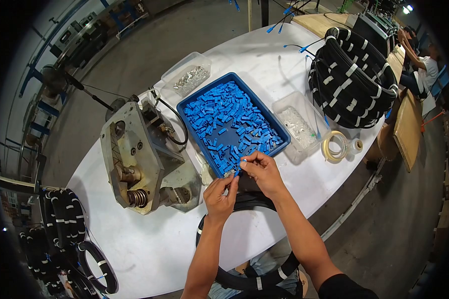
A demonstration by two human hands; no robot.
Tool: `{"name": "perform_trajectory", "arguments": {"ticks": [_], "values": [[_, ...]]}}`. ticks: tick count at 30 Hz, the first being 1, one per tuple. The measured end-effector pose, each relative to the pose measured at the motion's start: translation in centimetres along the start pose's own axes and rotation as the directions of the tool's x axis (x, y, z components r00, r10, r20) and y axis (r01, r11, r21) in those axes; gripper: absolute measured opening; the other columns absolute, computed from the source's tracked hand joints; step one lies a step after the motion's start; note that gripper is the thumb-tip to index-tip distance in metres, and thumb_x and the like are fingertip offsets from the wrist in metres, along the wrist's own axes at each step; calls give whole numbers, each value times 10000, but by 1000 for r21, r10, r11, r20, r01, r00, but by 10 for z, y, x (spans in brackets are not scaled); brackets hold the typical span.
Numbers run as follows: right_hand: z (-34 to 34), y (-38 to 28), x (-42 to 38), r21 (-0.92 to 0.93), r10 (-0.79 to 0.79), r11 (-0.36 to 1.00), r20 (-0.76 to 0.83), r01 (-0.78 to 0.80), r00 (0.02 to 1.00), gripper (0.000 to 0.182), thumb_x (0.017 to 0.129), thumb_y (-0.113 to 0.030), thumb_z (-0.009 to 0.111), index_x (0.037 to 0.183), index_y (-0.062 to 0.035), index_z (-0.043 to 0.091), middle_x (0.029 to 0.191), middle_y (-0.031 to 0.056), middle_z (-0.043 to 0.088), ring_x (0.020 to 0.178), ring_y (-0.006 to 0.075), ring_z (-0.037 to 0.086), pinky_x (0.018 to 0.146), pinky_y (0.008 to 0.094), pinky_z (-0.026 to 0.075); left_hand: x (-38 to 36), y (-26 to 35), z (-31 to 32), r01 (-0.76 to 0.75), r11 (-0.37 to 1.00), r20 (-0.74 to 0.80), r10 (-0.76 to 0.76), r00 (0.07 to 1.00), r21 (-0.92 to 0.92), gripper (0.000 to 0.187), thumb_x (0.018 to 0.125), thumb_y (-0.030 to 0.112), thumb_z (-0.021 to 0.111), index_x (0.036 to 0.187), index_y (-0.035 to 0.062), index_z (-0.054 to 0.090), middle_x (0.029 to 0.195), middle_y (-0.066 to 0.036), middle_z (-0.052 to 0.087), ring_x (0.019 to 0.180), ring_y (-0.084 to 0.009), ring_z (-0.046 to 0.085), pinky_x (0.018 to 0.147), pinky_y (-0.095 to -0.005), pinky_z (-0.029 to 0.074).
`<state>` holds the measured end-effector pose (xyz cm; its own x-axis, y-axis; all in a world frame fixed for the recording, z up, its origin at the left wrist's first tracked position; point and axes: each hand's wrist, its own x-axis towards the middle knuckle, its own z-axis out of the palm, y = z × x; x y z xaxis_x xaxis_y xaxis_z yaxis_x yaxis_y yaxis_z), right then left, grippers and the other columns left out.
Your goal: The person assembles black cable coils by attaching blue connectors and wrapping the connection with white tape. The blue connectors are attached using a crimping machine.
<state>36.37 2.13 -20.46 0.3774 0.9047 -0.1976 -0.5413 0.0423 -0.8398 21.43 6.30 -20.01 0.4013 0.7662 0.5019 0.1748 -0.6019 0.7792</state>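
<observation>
Both of my hands meet over the near edge of a blue tray [279, 149] heaped with small blue plastic connector pieces [219, 107]. My left hand [220, 199] pinches a small blue connector [237, 172] between thumb and fingertips. Just above and to the right of it, my right hand [263, 173] is closed in a pinch; a small pale bit shows at the fingertips, too small to name. Below my hands, a coil of black cable [259, 283] bound with white tape rests across the table edge and my lap, partly hidden by my forearms.
Left of the tray stands a metal press-like machine [152, 159]. Clear bins with small metal parts [192, 79] and clear parts [297, 127] flank the tray. Tape rolls [335, 147] and a big stack of cable coils [351, 79] are at right. A person [426, 67] sits beyond.
</observation>
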Motion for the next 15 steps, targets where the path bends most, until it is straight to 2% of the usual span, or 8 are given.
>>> {"name": "perform_trajectory", "arguments": {"ticks": [7,15], "values": [[-2,1,0,-22,5,1000,18,-5,1000,116,865,-97,726,915,-62,627,793,-38,580,699,28,494,614,196,394,3,0,1,-51,999,-16,52,999,18,92,810,-51,726,891,-33,688,733,-91,670,612,-128,593,566,-243,459],[0,-4,0,-43,-8,999,44,10,999,136,866,-88,728,951,-51,628,823,-27,590,712,34,505,634,195,417,3,3,2,32,999,-48,-30,998,26,134,815,0,743,938,-7,693,680,-38,633,582,-79,518,527,-224,372]]}}
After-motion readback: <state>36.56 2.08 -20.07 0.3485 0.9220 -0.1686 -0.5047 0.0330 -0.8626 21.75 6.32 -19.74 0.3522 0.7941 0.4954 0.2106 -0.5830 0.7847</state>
